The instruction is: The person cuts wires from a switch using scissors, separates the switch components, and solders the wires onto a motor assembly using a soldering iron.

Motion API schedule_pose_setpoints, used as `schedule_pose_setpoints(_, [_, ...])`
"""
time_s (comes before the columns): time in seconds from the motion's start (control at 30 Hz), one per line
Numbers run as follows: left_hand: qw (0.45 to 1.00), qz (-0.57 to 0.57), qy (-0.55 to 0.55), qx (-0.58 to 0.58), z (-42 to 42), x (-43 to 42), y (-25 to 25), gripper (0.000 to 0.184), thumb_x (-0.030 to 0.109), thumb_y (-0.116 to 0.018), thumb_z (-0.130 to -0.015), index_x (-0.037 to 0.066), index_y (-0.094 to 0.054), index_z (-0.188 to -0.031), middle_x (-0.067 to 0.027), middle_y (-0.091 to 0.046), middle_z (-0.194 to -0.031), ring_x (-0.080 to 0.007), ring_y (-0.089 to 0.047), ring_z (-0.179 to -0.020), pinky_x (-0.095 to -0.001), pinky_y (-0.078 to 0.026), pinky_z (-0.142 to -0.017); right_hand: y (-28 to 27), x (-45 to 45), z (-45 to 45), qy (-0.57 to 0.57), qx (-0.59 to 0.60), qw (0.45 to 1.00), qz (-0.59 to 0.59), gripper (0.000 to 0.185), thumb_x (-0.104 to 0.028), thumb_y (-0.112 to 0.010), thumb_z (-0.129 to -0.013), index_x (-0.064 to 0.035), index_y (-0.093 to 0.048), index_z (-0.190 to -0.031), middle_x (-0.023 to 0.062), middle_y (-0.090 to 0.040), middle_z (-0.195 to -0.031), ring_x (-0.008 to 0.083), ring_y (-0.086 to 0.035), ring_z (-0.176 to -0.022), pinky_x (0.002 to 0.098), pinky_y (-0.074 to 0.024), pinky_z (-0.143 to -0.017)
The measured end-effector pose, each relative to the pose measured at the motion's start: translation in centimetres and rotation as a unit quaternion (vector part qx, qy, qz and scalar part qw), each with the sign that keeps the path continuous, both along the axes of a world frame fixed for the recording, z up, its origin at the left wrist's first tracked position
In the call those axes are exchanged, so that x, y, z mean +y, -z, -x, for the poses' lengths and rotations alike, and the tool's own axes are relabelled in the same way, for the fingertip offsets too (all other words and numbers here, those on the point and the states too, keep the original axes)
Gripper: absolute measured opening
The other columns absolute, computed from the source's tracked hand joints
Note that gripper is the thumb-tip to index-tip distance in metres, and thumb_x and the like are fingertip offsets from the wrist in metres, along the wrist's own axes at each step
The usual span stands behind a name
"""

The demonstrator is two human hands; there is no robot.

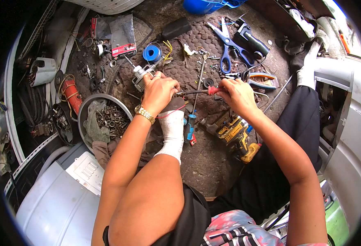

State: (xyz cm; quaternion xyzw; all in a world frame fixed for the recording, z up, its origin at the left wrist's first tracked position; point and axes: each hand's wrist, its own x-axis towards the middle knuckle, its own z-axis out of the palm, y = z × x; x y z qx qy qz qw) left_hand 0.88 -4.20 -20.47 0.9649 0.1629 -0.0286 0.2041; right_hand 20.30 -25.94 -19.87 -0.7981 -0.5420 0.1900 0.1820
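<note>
My left hand (160, 92) is closed, its fingers against a small grey motor-like part (140, 78) with a thin shaft. A thin red wire (173, 111) runs below this hand. Pinched in my right hand (238, 95) is a red-handled tool (214, 90). Its dark shaft points left, the tip close to my left fingers; I cannot tell whether they touch. A blue spool (151, 53) and yellow wires (168, 50) lie just beyond the motor-like part. Right of them are blue-handled scissors (231, 46) and pliers (262, 80).
A yellow and black cordless drill (237, 137) lies near my right leg. At left, a round bowl (82, 119) holds screws and nuts beside a red cylinder (71, 95). Loose screws, a metal rod (199, 84) and a red-labelled packet (123, 49) litter the floor. My socked foot (172, 133) is between my arms.
</note>
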Motion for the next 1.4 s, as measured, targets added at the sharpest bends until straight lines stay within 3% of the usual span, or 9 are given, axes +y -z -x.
schedule_pose_setpoints(1.27, [0.999,-0.031,0.009,0.030,-0.02,-0.28,-0.09,0.008,0.021,-0.077,-0.077,0.019,-0.072,-0.083,0.0068,-0.072,-0.090,-0.0188,-0.059,-0.097,-0.0478,-0.031,-0.094,0.17,-0.33,0.41,0.004,-0.011,1.000,-0.013,0.022,-0.027,-0.074,-0.081,-0.0123,-0.061,-0.092,0.0044,-0.067,-0.088,0.0280,-0.064,-0.082,0.0422,-0.0474,-0.068])
schedule_pose_setpoints(1.4, [0.999,-0.037,0.010,-0.009,0.09,-0.28,0.37,0.006,0.021,-0.077,-0.075,0.020,-0.071,-0.076,0.0068,-0.071,-0.082,-0.0201,-0.059,-0.095,-0.0490,-0.031,-0.091,0.25,-0.42,0.45,0.006,-0.011,1.000,-0.010,0.022,-0.026,-0.074,-0.081,-0.0132,-0.061,-0.092,0.0038,-0.066,-0.088,0.0277,-0.063,-0.083,0.0427,-0.0467,-0.069])
